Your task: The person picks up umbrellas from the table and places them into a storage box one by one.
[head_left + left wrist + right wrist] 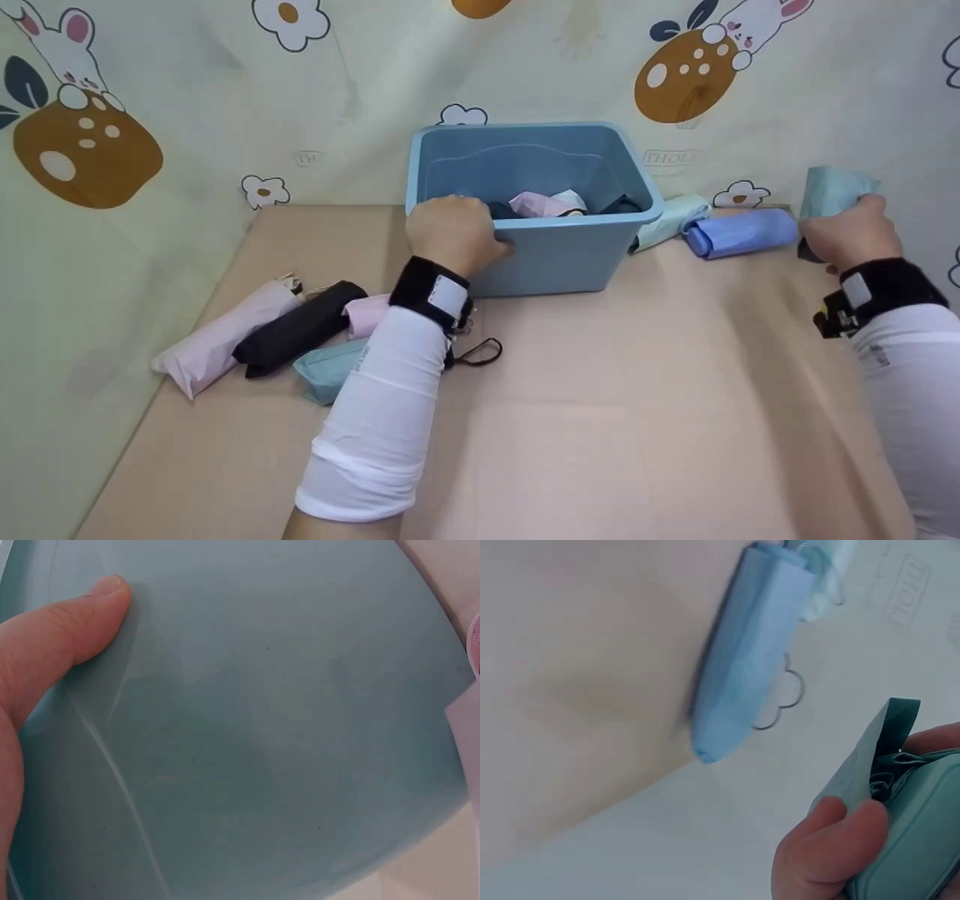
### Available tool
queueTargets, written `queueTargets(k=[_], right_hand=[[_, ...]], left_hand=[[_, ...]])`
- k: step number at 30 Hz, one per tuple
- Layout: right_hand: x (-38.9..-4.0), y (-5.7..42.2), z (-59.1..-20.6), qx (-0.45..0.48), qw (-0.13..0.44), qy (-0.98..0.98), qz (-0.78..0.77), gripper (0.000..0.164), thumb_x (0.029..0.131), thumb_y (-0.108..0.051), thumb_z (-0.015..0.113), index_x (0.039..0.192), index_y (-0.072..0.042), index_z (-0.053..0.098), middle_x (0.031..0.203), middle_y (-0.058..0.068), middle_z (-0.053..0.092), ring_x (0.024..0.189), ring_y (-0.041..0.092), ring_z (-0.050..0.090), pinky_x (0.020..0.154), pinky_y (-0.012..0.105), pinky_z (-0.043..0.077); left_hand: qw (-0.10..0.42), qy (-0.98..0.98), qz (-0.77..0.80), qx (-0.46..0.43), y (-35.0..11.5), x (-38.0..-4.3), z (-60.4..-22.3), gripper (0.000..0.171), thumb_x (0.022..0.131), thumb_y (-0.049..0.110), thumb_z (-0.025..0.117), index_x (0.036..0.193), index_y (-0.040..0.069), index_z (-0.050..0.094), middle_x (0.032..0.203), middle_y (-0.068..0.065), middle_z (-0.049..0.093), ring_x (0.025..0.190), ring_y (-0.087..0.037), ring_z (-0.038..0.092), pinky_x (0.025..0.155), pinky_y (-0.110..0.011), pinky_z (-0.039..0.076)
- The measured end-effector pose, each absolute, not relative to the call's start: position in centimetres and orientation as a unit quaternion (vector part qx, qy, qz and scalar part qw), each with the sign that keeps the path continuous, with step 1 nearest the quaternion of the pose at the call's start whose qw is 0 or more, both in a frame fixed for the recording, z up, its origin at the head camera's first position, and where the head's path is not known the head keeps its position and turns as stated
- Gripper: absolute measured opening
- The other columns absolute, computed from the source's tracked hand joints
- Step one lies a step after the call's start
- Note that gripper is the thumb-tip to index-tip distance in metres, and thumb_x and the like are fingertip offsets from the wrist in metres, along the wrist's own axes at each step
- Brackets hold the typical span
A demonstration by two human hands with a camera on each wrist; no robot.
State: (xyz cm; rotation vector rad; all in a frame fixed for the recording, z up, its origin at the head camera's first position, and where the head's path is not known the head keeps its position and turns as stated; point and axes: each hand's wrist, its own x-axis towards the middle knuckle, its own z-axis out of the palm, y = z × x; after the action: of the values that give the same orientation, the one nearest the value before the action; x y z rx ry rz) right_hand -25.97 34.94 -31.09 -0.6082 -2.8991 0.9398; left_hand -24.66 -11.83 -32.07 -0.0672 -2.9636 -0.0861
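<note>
My left hand (454, 234) grips the front left rim of a blue plastic bin (551, 259). In the left wrist view its thumb (94, 619) lies against the bin's outer wall. Inside the bin are a pink bundle (534, 204) and dark and white ones, partly hidden by the front rim. Out at the far right, my right hand (859, 236) holds a teal folded umbrella (829, 191) in a fabric sleeve. The right wrist view shows fingers and thumb round the umbrella, beside the sleeve's loose end.
Right of the bin lie a blue folded umbrella (746, 232) and a mint one (679, 217). At left lie a pale pink umbrella (229, 334), a black one (304, 326), a pink one (366, 315) and a teal one (330, 371), partly behind my left forearm. A patterned wall cloth (360, 90) hangs behind.
</note>
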Motion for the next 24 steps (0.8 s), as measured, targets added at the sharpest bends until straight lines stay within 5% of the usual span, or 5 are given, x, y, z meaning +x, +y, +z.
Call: queueTargets(k=[7,15,24], right_hand=[[-26.5,31.8,-28.4,-0.156,0.035,-0.936,0.314,0.099,0.096,-0.035,0.052,0.164,0.002,-0.01,0.152,0.044,0.03,0.118,0.051,0.045,0.07,0.041,0.054],[-27.1,26.4,-25.6,-0.109,0.038,-0.939,0.323,0.097,0.098,-0.036,0.053,0.168,-0.012,-0.01,0.166,0.032,0.026,0.134,0.049,0.038,0.107,0.064,0.042],[-27.5,18.8,-23.9,-0.038,0.043,-0.941,0.335,0.094,0.1,-0.036,0.057,0.17,-0.019,-0.003,0.169,0.021,0.029,0.137,0.045,0.041,0.111,0.066,0.045]], left_hand=[[0.074,-0.997,-0.024,-0.018,-12.0,-24.5,-32.1,0.062,0.08,0.075,0.073,0.09,0.014,0.076,0.082,-0.001,0.068,0.075,-0.022,0.065,0.063,-0.041,0.056],[0.088,-0.996,-0.027,-0.018,-12.0,-24.5,-32.2,0.06,0.081,0.073,0.074,0.085,0.014,0.074,0.079,-0.002,0.067,0.074,-0.022,0.064,0.062,-0.04,0.055],[0.081,-0.996,-0.034,-0.014,-11.8,-24.7,-32.0,0.062,0.078,0.075,0.075,0.093,0.015,0.076,0.087,-0.002,0.071,0.079,-0.023,0.065,0.065,-0.042,0.056]])
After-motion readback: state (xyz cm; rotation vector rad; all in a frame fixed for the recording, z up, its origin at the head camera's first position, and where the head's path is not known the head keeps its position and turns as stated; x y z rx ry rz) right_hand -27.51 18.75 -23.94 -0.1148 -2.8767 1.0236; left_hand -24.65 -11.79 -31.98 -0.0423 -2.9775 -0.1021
